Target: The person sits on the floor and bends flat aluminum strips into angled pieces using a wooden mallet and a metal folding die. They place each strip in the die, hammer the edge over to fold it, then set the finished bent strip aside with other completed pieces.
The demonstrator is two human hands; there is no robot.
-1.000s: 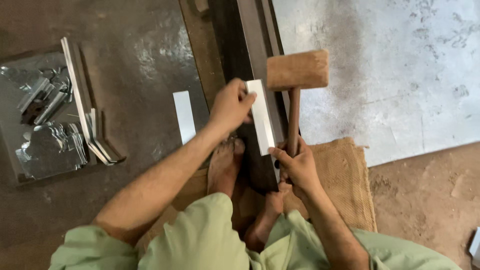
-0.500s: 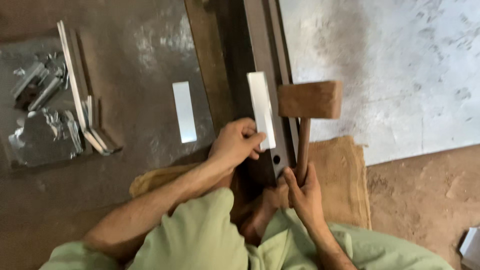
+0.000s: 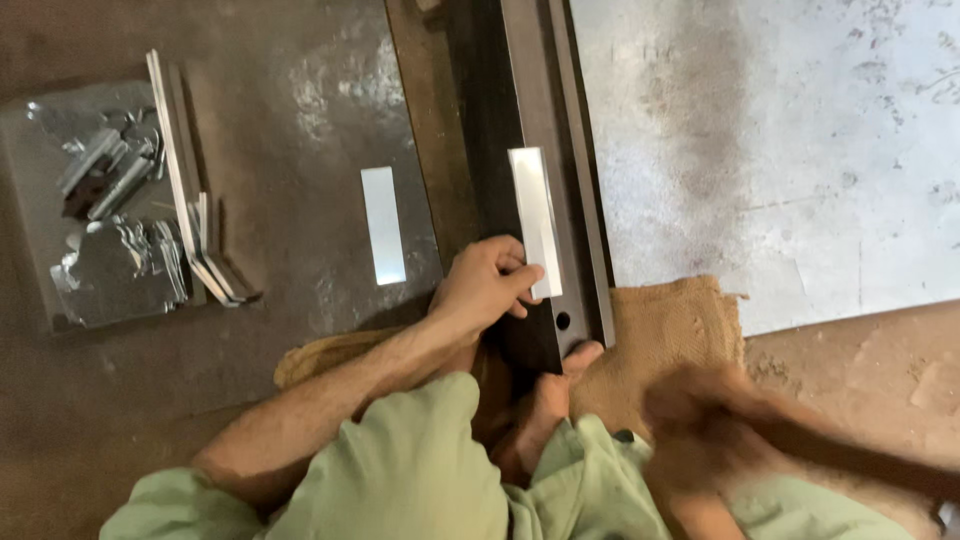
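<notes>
Left hand [image 3: 488,288] is pinching the near end of a shiny metal strip [image 3: 535,220], fingers curled together on its edge, keeping it flat along the long dark steel bar [image 3: 545,120] that runs away from the person across the floor. Right hand [image 3: 705,430] is just a blur low over the burlap sack [image 3: 670,325], so I can't tell if it's closed on anything.

What could go sideways: those fingertips sit right on the strip, so any blow landing near that end catches them. The grip is only at one end too, so the strip could skate off the bar or kick up at the far end. A bare foot [image 3: 545,400] is tucked against the bar's near end, not a great spot if something drops.

Compared with half a second back, the wooden mallet that stood beside the strip is gone from view, and the right hand has swung down and out. The left hand hasn't moved. A second strip [image 3: 383,225] and a pile of bent offcuts [image 3: 130,220] lie toward the floor's left edge.
</notes>
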